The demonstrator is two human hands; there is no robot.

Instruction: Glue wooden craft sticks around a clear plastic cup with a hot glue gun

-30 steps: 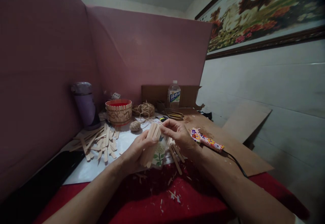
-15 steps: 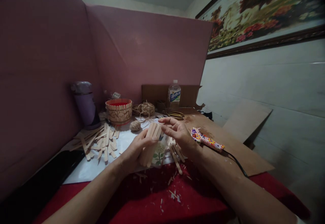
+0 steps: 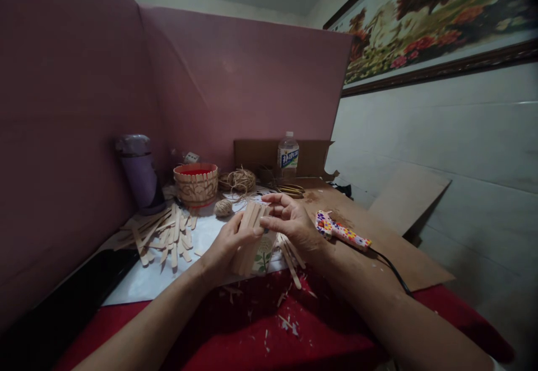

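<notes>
Tilted in front of me is a flower-printed container (image 3: 264, 252), with upright wooden craft sticks (image 3: 247, 250) side by side along its left part. My left hand (image 3: 227, 242) is closed round the stick-covered side, its thumb lying across the sticks. At the upper right, my right hand (image 3: 292, 224) has its thumb against the edge of the last stick, with the other fingers bent behind the rim; it grips the container there. Loose craft sticks (image 3: 290, 256) lie under and beside my right hand. What the container's inside holds is hidden.
A heap of craft sticks (image 3: 172, 236) lies on white paper at left. Behind stand a purple flask (image 3: 140, 175), a stick-covered red basket (image 3: 195, 186), twine (image 3: 241, 180), a twine ball (image 3: 222, 208) and a bottle (image 3: 288, 158). A corded flower-patterned glue gun (image 3: 342, 232) rests on cardboard (image 3: 390, 253) at right.
My right thumb has shifted slightly left and down onto the edge of the sticks. My left hand keeps its hold, and the container stays nearly in place.
</notes>
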